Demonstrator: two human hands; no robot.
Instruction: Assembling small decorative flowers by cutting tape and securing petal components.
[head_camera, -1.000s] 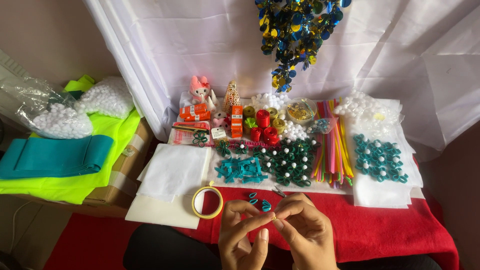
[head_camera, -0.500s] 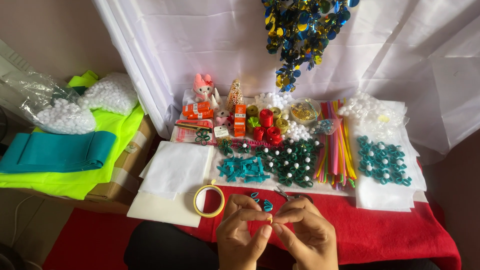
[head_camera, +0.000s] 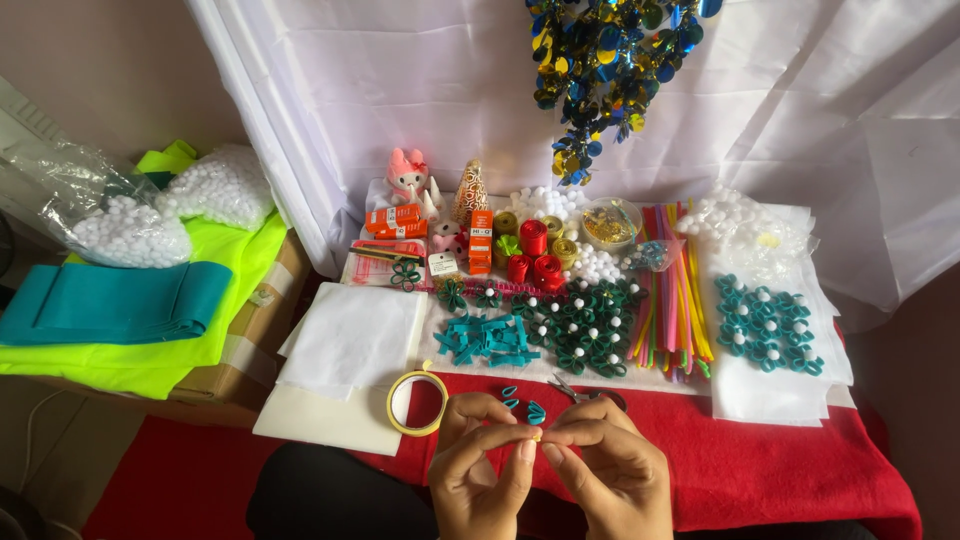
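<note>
Both hands — left hand (head_camera: 480, 470), right hand (head_camera: 610, 470) — pinched a tiny pale tape scrap (head_camera: 537, 436) between fingertips; likely light, flimsy, sticky — best held by its edges, near the yellow tape ring (head_camera: 416, 403).

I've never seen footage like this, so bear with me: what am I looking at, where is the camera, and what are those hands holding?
There is no machine here. The camera sits on a person's head and looks down, so the two hands at the bottom are that person's own. The left hand and right hand meet at the fingertips and pinch something tiny between them, too small to identify. Just beyond them on the red cloth lie a yellow tape roll, small teal loops and scissors. Further back are green and teal ribbon flowers, coloured sticks, white sheets and a pink plush toy.
</note>
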